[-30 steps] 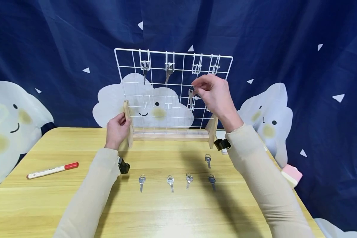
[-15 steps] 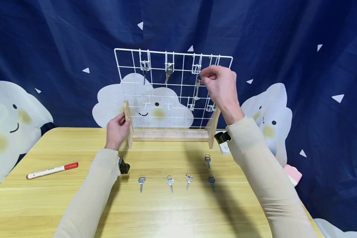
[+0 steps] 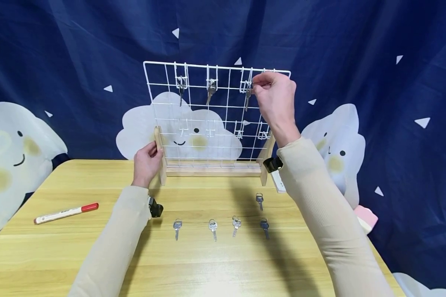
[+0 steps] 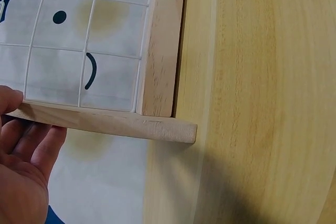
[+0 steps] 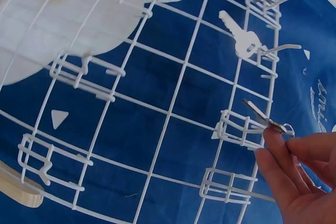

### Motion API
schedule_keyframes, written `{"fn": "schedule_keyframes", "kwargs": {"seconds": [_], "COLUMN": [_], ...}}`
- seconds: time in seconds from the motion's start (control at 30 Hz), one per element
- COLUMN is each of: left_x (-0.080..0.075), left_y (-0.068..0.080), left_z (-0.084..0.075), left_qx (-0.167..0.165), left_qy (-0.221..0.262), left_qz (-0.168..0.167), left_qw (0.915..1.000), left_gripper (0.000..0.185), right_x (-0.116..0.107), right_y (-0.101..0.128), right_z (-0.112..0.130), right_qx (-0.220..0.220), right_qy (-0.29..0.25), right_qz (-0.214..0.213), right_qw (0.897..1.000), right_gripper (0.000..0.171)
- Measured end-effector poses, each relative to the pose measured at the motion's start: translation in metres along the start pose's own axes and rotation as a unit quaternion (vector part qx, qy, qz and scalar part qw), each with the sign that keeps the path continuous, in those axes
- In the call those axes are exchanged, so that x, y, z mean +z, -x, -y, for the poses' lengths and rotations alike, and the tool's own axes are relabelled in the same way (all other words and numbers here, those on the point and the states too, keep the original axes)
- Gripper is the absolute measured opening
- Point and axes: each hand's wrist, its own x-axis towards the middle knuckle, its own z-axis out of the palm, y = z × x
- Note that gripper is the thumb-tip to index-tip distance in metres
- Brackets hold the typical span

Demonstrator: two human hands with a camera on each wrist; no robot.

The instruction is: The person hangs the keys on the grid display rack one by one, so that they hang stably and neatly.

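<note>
A white wire grid rack [image 3: 215, 111] on a wooden base is standing on the wooden surface [image 3: 208, 264]. The left hand [image 3: 145, 163] is curling its grip around the rack's left wooden upright. The right hand [image 3: 275, 99] is pinching a silver key [image 3: 247, 95] at a hook in the top row. Five keys [image 3: 223, 225] are lying below the right grip, and a red-capped marker [image 3: 65, 212] is lying far left of the left grip.

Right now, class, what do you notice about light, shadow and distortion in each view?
Head view: even light, soft arm shadows on the table, wide-lens stretch at the edges. Left wrist view: a diagonal shadow darkens the table's lower right, and the left hand looks large at the corner. Right wrist view: the wire grid bows, sharp.
</note>
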Motion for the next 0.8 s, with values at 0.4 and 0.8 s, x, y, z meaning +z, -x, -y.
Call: {"fn": "schedule_keyframes", "kwargs": {"seconds": [0.4, 0.8], "left_x": [-0.001, -0.001], "left_y": [0.002, 0.002], "left_z": [-0.002, -0.004], "left_qx": [0.001, 0.011], "left_qy": [-0.007, -0.039], "left_qz": [-0.002, 0.004], "left_qw": [1.0, 0.9992], "left_gripper": [0.044, 0.044], "right_x": [0.009, 0.006], "right_y": [0.005, 0.047], "right_z": [-0.005, -0.026], "right_qx": [-0.012, -0.037], "right_qy": [0.044, 0.079], "right_qz": [-0.009, 0.029], "right_qw": [0.999, 0.996], "right_gripper": [0.018, 0.023]}}
